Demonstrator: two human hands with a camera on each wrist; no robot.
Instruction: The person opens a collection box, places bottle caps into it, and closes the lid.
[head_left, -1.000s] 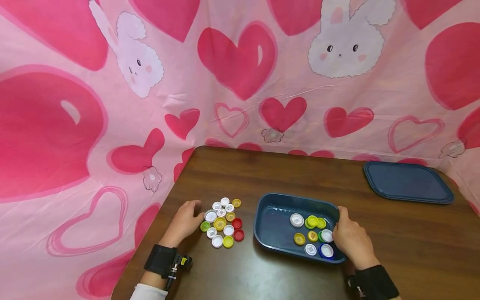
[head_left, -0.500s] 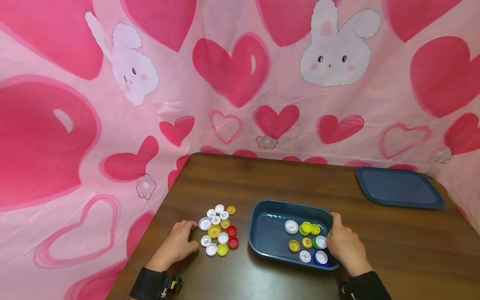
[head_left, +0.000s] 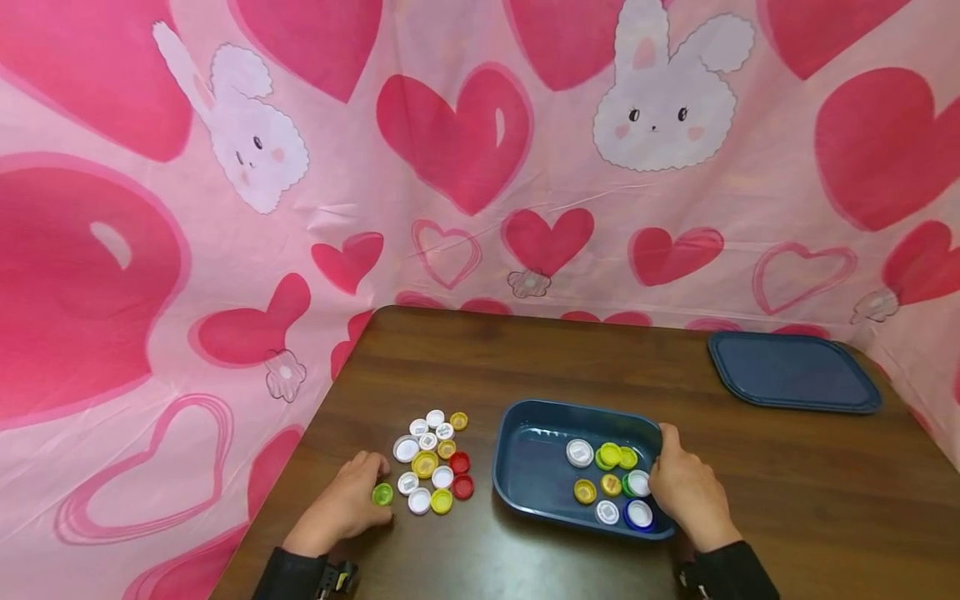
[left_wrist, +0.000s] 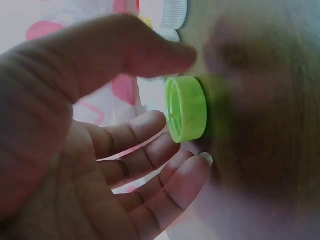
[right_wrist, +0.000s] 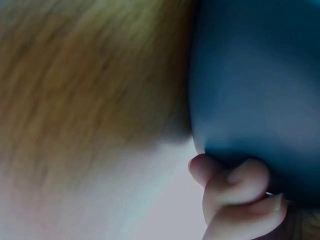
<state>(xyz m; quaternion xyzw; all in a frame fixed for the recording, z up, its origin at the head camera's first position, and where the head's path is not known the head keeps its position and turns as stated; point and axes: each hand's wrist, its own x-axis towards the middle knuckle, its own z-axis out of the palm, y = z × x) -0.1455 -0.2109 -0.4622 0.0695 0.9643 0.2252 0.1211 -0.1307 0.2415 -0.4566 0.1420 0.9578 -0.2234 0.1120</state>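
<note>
A green bottle cap (head_left: 382, 494) lies on the table between the thumb and fingers of my left hand (head_left: 347, 502). In the left wrist view the thumb stands apart from the cap (left_wrist: 192, 109), while the relaxed fingers reach close to its other side; whether they touch it I cannot tell. To its right lies a cluster of white, yellow and red bottle caps (head_left: 424, 464). My right hand (head_left: 692, 490) grips the right end of a dark blue box (head_left: 528, 467), its fingers (right_wrist: 245, 180) curled against the outer wall. Several caps (head_left: 611, 485) lie inside the box, mostly toward the right.
A dark blue lid (head_left: 793, 371) lies flat at the back right of the brown wooden table (head_left: 525, 350). Pink cloth (head_left: 450, 167) with hearts and rabbits hangs behind the table and along its left side.
The green cap has moved away from the cluster, toward the near left, along with my left hand. My right hand keeps its hold on the box. The head view has shifted slightly.
</note>
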